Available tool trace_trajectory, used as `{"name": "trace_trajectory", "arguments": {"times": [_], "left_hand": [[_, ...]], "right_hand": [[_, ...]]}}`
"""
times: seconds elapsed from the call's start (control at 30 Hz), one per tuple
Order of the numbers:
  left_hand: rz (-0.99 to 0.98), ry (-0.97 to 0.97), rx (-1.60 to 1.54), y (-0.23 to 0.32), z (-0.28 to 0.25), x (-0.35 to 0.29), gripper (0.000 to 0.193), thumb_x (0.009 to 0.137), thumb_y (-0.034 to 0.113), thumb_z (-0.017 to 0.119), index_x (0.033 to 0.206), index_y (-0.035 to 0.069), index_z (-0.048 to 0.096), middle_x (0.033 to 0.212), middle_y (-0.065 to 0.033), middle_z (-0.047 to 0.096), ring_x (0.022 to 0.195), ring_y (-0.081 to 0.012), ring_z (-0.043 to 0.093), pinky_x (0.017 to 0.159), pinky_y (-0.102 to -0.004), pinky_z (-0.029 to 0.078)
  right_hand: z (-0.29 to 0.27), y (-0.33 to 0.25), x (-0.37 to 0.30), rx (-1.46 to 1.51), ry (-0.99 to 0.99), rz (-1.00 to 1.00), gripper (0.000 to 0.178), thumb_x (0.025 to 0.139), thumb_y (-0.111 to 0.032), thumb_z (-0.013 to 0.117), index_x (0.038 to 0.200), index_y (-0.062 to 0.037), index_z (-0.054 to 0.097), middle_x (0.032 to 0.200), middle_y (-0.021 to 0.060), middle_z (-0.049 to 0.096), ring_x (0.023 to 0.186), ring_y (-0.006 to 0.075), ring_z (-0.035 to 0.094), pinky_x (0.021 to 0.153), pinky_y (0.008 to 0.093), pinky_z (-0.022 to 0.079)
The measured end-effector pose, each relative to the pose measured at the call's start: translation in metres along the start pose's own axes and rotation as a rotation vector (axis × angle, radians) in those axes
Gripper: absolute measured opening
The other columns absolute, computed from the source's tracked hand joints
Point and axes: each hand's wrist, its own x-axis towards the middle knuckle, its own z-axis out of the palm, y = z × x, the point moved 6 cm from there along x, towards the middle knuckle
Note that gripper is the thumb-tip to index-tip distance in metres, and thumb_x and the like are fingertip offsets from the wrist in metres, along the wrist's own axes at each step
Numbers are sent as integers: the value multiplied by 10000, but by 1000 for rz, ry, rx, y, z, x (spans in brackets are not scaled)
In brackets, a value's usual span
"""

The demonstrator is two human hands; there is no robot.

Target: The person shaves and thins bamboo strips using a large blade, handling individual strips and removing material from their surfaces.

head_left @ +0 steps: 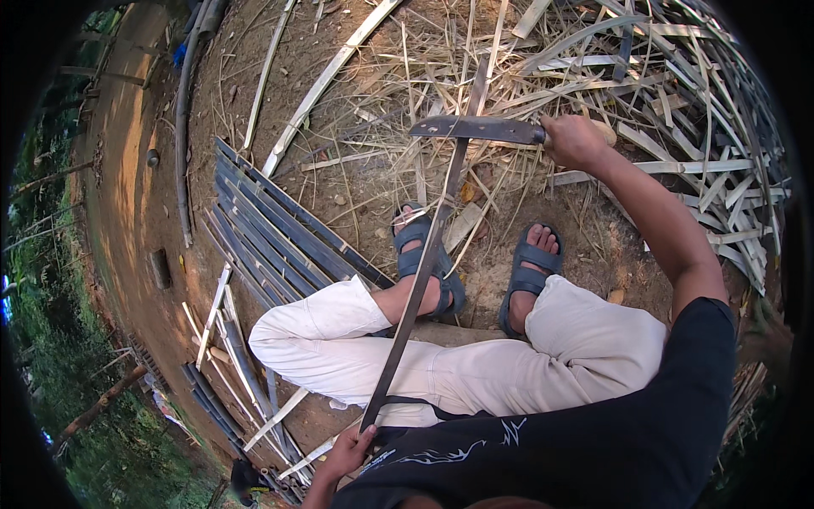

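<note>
My right hand point(578, 142) is wrapped round the handle of a machete point(500, 130), whose dark blade points left. The blade lies across a long, dark bamboo strip point(418, 288), touching or just above it; I cannot tell which. Low in the view, by my waist, my left hand point(346, 451) grips the near end of this strip. From there the strip slants up and away over my light trousers and past my left sandal. Its far end lies among the shavings on the ground.
Several dark bamboo slats point(275, 233) lie side by side left of my feet. Pale shavings and offcuts point(678, 93) are heaped at the far right. More strips point(225, 356) lie at the lower left. A long pole point(181, 127) rests on the dirt farther left.
</note>
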Motion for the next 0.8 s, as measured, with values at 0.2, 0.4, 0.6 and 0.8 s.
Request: {"name": "trace_trajectory", "arguments": {"times": [0.2,0.4,0.6,0.8], "left_hand": [[-31,-33,-25,-8,-13,-5,403,1044,398,505,751,123,502,613,70,420,533,-55,346,481,-249,305],[-45,-138,-229,-23,-3,3,537,1031,557,398,848,90,590,571,33,458,479,-82,410,461,-248,342],[-108,-11,-256,2,-11,1,623,1028,601,331,865,70,614,565,4,470,455,-102,401,448,-270,340],[-109,56,-3,-6,-1,5,726,1031,628,247,709,59,562,612,-21,475,572,-148,423,560,-312,359]], "right_hand": [[2,86,49,39,110,243,192,812,-101,579,902,39,674,948,252,700,897,412,693,795,482,562],[26,15,2,243,53,190,266,813,-142,657,1022,18,621,890,237,693,855,417,687,764,477,560],[42,-118,-128,376,19,-395,297,749,-176,736,907,-37,526,811,162,656,785,370,677,705,461,540],[40,-143,-161,253,93,-685,310,724,-185,732,918,-49,532,809,132,633,777,346,672,694,442,540]]}}
